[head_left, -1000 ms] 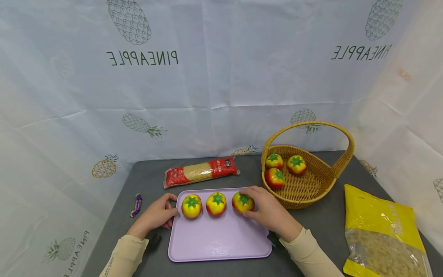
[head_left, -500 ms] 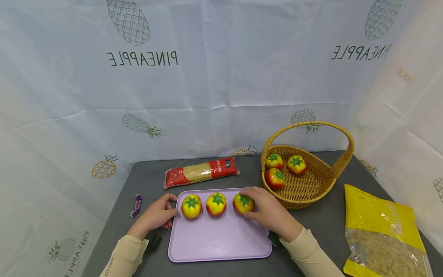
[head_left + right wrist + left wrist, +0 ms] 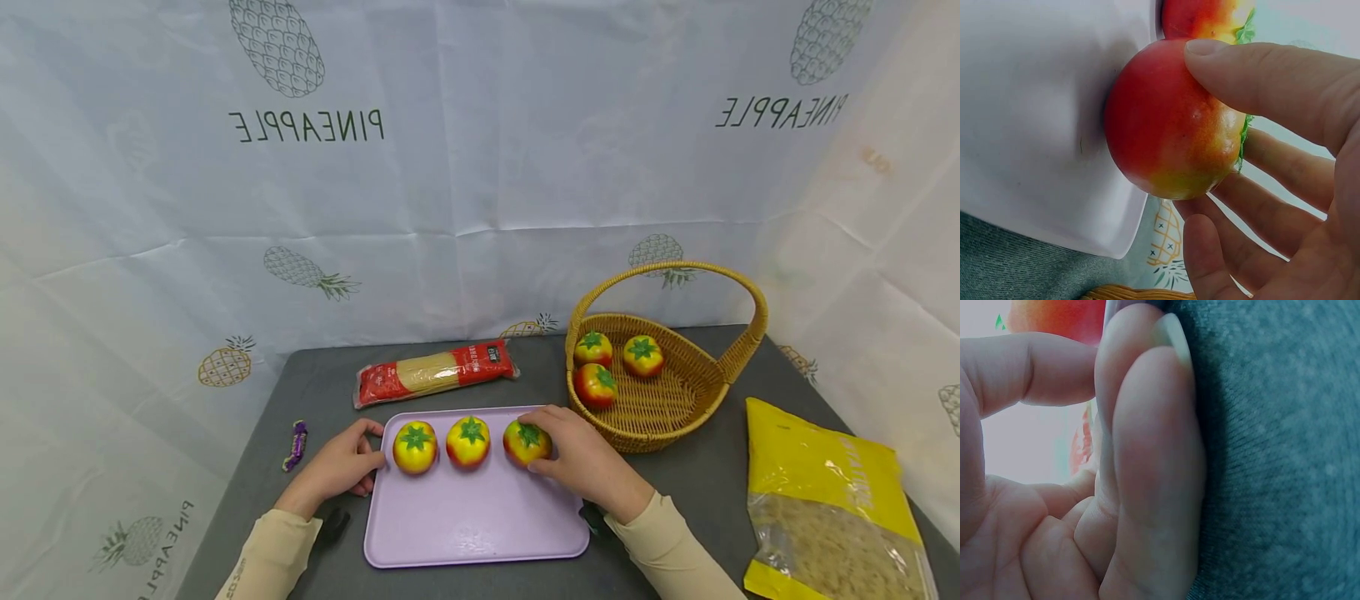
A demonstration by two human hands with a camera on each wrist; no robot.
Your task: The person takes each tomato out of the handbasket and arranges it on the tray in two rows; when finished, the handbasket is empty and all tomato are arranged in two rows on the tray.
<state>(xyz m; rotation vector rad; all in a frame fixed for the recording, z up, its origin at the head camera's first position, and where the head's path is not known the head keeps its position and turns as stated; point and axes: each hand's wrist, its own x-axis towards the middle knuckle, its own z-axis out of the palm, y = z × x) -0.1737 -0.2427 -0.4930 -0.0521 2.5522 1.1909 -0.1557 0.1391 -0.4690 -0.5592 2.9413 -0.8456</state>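
Three red-and-yellow tomatoes with green star-shaped tops stand in a row along the far side of a lilac tray (image 3: 477,525): a left tomato (image 3: 415,448), a middle tomato (image 3: 468,443) and a right tomato (image 3: 525,443). My right hand (image 3: 581,454) grips the right one, thumb on its near side and fingers round the far side. In the right wrist view this tomato (image 3: 1166,125) sits close over the tray's surface. My left hand (image 3: 341,458) holds the tray's left rim, its thumb at the edge. Curled fingers (image 3: 1154,444) lie against the grey tabletop in the left wrist view.
Behind the tray lies a red pack of noodles (image 3: 435,372). A wicker basket (image 3: 675,408) with a tall handle and three tomatoes stands back right. A yellow bag (image 3: 832,500) lies far right, a purple-wrapped candy (image 3: 296,446) far left. A pineapple-print curtain (image 3: 465,183) hangs behind.
The right tomato shifts very slightly to the right and back under my right hand. My left hand and everything else keep their places.
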